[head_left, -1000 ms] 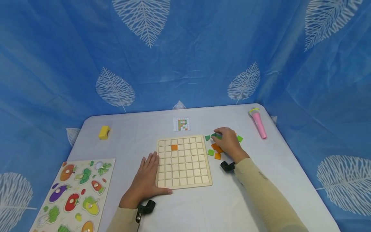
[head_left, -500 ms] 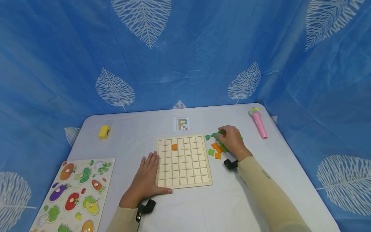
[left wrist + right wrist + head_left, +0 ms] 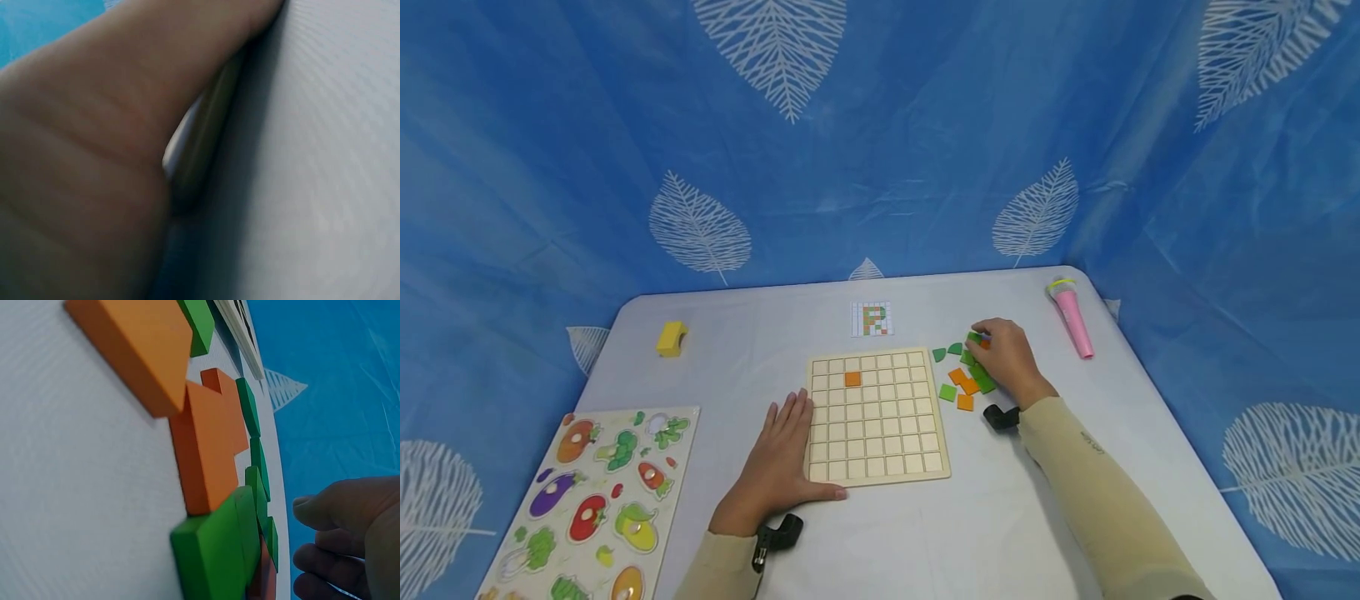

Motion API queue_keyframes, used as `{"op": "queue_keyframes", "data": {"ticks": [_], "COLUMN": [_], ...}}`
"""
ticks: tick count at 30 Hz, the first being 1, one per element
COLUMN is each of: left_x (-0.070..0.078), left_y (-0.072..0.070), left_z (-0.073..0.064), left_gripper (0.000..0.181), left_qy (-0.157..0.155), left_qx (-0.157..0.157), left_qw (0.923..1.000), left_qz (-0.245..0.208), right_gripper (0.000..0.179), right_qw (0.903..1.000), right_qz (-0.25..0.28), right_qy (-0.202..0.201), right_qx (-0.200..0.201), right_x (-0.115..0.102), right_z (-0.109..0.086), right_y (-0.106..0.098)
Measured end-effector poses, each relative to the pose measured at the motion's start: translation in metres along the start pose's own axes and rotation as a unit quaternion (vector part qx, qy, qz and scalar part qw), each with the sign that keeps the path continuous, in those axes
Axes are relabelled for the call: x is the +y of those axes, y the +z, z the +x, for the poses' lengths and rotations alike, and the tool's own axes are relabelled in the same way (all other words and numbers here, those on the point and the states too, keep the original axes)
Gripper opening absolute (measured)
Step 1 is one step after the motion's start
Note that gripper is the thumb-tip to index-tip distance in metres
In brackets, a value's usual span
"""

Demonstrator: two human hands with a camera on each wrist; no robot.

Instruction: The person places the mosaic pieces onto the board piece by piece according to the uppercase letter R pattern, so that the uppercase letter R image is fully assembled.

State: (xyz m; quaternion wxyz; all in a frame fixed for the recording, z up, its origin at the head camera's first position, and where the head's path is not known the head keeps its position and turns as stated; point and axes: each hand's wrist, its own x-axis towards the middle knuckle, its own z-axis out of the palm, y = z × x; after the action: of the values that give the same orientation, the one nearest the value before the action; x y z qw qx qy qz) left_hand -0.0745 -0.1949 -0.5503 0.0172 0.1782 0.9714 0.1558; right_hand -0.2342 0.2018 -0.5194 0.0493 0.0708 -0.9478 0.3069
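My left hand lies along the left side of a wooden grid board, fingers straight at its left edge and thumb at the near edge. One orange square tile sits in a cell near the board's top. Right of the board, my right hand is over a loose pile of tiles, with green tiles by its fingertips. Its thumb and loosely curled fingers show no tile between them in the right wrist view. The left wrist view is mostly filled by the palm.
A small printed card with a coloured letter R pattern lies behind the board. A pink toy microphone is at the back right, a yellow block at the back left. A vegetable puzzle board occupies the front left.
My right hand has moved a little right and away from me over the pile, uncovering more green and orange tiles. The left hand and the board have stayed put.
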Motion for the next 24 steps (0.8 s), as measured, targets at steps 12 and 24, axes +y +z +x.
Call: {"op": "queue_keyframes", "data": {"ticks": [12,24], "left_x": [0.0004,0.0004], "left_y": [-0.0002,0.0017], "left_z": [0.0012,0.0002], "left_gripper": [0.157,0.157], "left_qy": [0.000,0.000], "left_qx": [0.004,0.006], "left_qw": [1.0000,0.9999], "left_qz": [-0.005,-0.011], "right_gripper": [0.036,0.033], "right_qw": [0.9998,0.9997], "right_qz": [-0.013,-0.015], "right_qy": [0.013,0.013], "right_qx": [-0.008,-0.014], "right_x": [0.0047,0.0083], "right_z": [0.0055,0.0078], "right_y": [-0.0001,0.0014]}}
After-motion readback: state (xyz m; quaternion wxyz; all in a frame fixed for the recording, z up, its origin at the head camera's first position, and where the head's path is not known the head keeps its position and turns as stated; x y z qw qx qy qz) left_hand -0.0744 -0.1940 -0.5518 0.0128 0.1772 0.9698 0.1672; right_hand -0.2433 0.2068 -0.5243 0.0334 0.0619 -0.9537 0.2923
